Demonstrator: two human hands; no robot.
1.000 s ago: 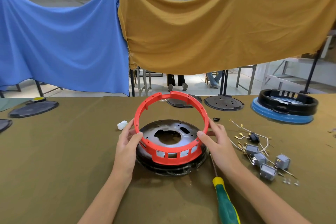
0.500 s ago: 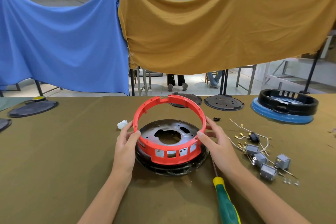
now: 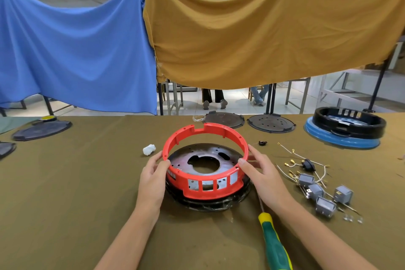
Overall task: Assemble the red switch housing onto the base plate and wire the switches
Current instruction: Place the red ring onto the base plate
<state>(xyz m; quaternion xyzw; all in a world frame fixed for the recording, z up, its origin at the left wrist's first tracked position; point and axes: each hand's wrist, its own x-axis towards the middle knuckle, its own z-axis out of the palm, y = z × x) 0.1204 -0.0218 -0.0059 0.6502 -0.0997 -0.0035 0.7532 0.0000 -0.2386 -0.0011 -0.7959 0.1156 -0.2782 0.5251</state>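
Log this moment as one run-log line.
step: seating red housing on base plate | left hand, right hand: gripping rim | switches: unwired

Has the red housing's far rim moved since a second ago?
Yes. The red housing has tipped down: its far rim now sits lower against the dark discs behind it, closer to the base plate.

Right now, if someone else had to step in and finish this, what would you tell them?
Left hand grips the left side of the red ring; right hand grips its right side.
The ring's near edge sits on the black base plate; its far edge is tilted up, so it is not yet seated.
Grey switches and loose wires lie to the right on the table, unconnected. The screwdriver lies beside the right forearm.
Left: seat the ring, fix it, fit and wire the switches.
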